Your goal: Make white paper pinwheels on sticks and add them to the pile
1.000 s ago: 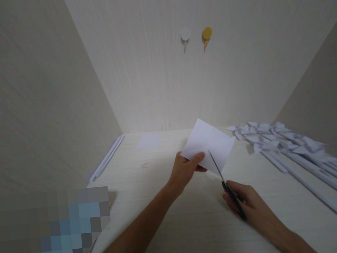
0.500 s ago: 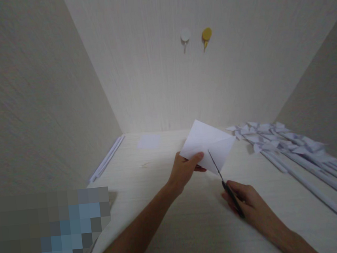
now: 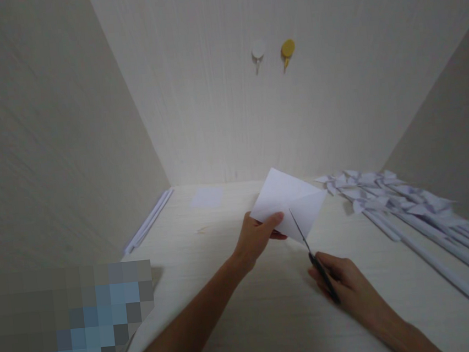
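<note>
While the left hand pinches a white paper square at centre frame, the right hand is closed round black-handled scissors; apparently cutting inward from its lower corner, which calls for holding the sheet steady.

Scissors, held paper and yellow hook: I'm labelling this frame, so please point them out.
Scissors (image 3: 318, 267): head view, on the black handle.
Held paper (image 3: 284, 195): head view, near its middle.
Yellow hook (image 3: 287, 49): head view, on its round base.
</note>
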The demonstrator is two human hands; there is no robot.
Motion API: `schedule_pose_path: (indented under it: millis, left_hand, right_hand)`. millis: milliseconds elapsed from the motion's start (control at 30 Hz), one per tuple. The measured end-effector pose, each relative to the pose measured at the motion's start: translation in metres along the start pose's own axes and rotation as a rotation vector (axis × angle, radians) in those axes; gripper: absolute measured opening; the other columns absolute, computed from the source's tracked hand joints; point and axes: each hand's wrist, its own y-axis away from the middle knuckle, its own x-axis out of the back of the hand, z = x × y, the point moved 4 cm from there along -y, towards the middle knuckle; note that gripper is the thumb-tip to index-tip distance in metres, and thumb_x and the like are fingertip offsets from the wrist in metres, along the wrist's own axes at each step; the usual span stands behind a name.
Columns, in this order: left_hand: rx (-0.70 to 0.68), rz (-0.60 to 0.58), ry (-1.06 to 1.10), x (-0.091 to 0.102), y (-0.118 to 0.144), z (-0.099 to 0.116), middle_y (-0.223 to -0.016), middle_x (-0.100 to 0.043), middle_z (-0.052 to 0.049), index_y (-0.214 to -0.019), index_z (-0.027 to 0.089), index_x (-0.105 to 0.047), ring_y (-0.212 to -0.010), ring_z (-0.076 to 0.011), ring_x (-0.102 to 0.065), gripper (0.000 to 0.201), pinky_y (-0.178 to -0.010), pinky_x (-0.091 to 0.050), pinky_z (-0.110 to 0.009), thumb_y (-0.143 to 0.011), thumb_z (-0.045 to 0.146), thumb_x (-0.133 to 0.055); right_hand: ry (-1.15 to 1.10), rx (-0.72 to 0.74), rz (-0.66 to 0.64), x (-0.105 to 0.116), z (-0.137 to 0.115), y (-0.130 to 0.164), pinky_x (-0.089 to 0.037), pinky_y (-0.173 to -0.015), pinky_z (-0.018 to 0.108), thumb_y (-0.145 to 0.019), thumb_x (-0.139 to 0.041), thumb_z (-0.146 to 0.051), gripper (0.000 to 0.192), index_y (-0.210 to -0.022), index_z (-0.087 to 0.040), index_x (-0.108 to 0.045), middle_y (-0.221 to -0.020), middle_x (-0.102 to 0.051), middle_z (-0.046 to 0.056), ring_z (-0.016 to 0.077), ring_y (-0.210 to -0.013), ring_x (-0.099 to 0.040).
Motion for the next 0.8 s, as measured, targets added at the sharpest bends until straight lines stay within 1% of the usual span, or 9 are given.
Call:
schedule_pose_path:
  millis: [167,300,400,467,567,667,733,800]
  left_hand:
    - [0.006,-0.001,-0.001,0.001,0.000,-0.002,-0.068,-0.064,-0.008,-0.072,0.009,-0.062,-0.056,-0.0145,-0.058,0.022,-0.049,-0.050,-0.025,-0.058,0.027,-0.063]
    - [-0.008,-0.016,0.024,0.007,-0.005,0.001,-0.074,-0.064,-0.009,-0.076,0.007,-0.062,-0.062,-0.0145,-0.058,0.029,-0.056,-0.048,-0.026,-0.055,0.026,-0.066]
    - [-0.036,-0.081,0.055,0.015,-0.009,0.010,-0.069,-0.063,-0.008,-0.077,0.006,-0.062,-0.058,-0.0126,-0.056,0.030,-0.056,-0.045,-0.024,-0.058,0.029,-0.062]
    - [-0.045,-0.128,0.051,0.021,-0.012,0.017,-0.063,-0.062,-0.007,-0.074,0.005,-0.062,-0.052,-0.0105,-0.053,0.028,-0.051,-0.042,-0.022,-0.061,0.031,-0.059]
    - [0.021,-0.182,-0.029,0.030,-0.014,0.023,-0.060,-0.061,-0.006,-0.072,0.006,-0.062,-0.049,-0.0108,-0.053,0.026,-0.048,-0.040,-0.021,-0.058,0.028,-0.061]
    - [0.107,-0.257,-0.194,0.037,-0.013,0.024,-0.066,-0.063,-0.006,-0.075,0.008,-0.061,-0.056,-0.0143,-0.056,0.029,-0.052,-0.043,-0.024,-0.050,0.020,-0.066]
    - [0.134,-0.286,-0.301,0.041,-0.012,0.025,-0.070,-0.064,-0.006,-0.079,0.010,-0.060,-0.060,-0.0153,-0.057,0.035,-0.055,-0.044,-0.026,-0.046,0.015,-0.068]
    - [0.125,-0.285,-0.359,0.045,-0.013,0.027,-0.070,-0.063,-0.005,-0.080,0.011,-0.059,-0.061,-0.0143,-0.057,0.035,-0.054,-0.044,-0.024,-0.046,0.014,-0.069]
  right_hand:
    - [-0.010,-0.012,0.004,0.000,0.002,0.000,-0.021,-0.043,0.023,-0.076,-0.039,-0.042,0.032,-0.054,-0.020,-0.031,-0.050,-0.025,-0.006,0.0090,-0.048,-0.028]
    - [0.019,-0.013,-0.008,0.000,0.004,0.000,-0.023,-0.045,0.022,-0.075,-0.039,-0.043,0.033,-0.054,-0.020,-0.031,-0.051,-0.026,-0.006,0.0091,-0.049,-0.028]
    - [0.013,-0.016,-0.033,-0.001,0.004,-0.001,-0.022,-0.044,0.022,-0.076,-0.039,-0.042,0.032,-0.054,-0.020,-0.031,-0.051,-0.024,-0.006,0.0085,-0.048,-0.028]
    - [0.008,-0.012,-0.083,-0.003,0.002,0.000,-0.021,-0.043,0.022,-0.075,-0.041,-0.040,0.032,-0.054,-0.019,-0.031,-0.050,-0.024,-0.006,0.0080,-0.047,-0.027]
    - [-0.002,0.008,-0.159,-0.005,-0.002,0.002,-0.021,-0.042,0.021,-0.075,-0.044,-0.035,0.031,-0.053,-0.019,-0.030,-0.050,-0.024,-0.006,0.0072,-0.047,-0.026]
    - [-0.021,0.033,-0.224,-0.008,-0.005,0.005,-0.019,-0.041,0.021,-0.074,-0.046,-0.033,0.032,-0.051,-0.019,-0.029,-0.050,-0.024,-0.006,0.0067,-0.047,-0.024]
    - [-0.051,0.036,-0.272,-0.009,-0.004,0.005,-0.019,-0.041,0.021,-0.074,-0.047,-0.032,0.032,-0.051,-0.019,-0.029,-0.050,-0.024,-0.006,0.0066,-0.047,-0.024]
    - [-0.100,0.032,-0.296,-0.010,-0.001,0.004,-0.021,-0.041,0.021,-0.074,-0.047,-0.032,0.031,-0.052,-0.019,-0.029,-0.051,-0.026,-0.006,0.0067,-0.047,-0.026]
